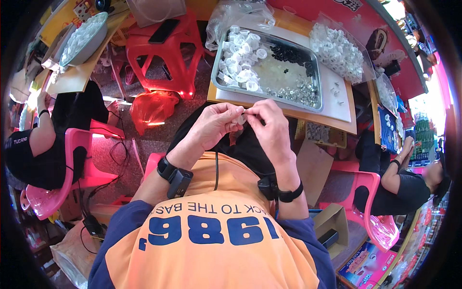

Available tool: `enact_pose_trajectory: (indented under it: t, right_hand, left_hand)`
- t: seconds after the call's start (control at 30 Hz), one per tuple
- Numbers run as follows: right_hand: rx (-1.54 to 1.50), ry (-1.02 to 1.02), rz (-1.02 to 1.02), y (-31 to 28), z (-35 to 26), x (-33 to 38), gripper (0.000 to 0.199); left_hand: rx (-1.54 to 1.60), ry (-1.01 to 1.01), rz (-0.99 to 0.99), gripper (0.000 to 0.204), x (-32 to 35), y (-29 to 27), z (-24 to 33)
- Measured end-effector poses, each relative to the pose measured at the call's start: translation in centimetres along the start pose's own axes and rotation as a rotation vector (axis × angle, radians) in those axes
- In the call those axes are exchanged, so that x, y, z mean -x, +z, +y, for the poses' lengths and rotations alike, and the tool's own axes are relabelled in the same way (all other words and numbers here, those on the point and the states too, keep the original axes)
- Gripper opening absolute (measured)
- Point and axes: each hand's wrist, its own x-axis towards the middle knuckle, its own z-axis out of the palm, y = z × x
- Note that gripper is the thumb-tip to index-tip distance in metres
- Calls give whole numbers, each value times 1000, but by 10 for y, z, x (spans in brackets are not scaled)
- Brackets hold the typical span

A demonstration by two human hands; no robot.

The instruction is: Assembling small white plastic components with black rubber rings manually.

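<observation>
In front of my body, just off the table's near edge, my two hands meet at the fingertips. My left hand (217, 126) is closed, with a small white plastic piece (241, 118) between thumb and fingers. My right hand (272, 126) pinches against that piece; a tiny dark bit shows at its fingertips, too small to name. Beyond the hands lies a metal tray (274, 99). White plastic caps (239, 58) heap its left side, small black parts (291, 55) lie at its far right, and small metal pieces (303, 92) at its near right.
A clear bin of translucent parts (337, 52) stands right of the tray on the table (332, 113). A red stool (166, 53) bearing a phone (164, 31) stands at left. People sit on pink chairs at left (77, 159) and right (368, 192). A yellow basket (337, 139) is under the table.
</observation>
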Motion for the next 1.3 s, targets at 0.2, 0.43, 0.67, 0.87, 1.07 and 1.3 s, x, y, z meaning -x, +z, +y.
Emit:
enact_pose_trajectory:
  t: [0.2,0.43,0.67,0.87,1.07,1.3]
  right_hand:
    - [-784,590,-90,0,13,1,18]
    - [-547,537,22,8,13,5,14]
    - [-540,466,82,10,6,5,12]
    - [-462,431,79,6,-3,3,8]
    - [-352,215,190,12,-4,8,7]
    - [-438,219,241,11,-3,7,8]
  left_hand:
    - [12,9,11,23,1,9,9]
    - [-247,202,118,23,6,19,13]
    - [-467,329,172,19,0,18,8]
    - [-583,444,222,16,1,19,5]
    - [-685,597,251,9,8,32,9]
    - [-637,630,211,11,10,33,12]
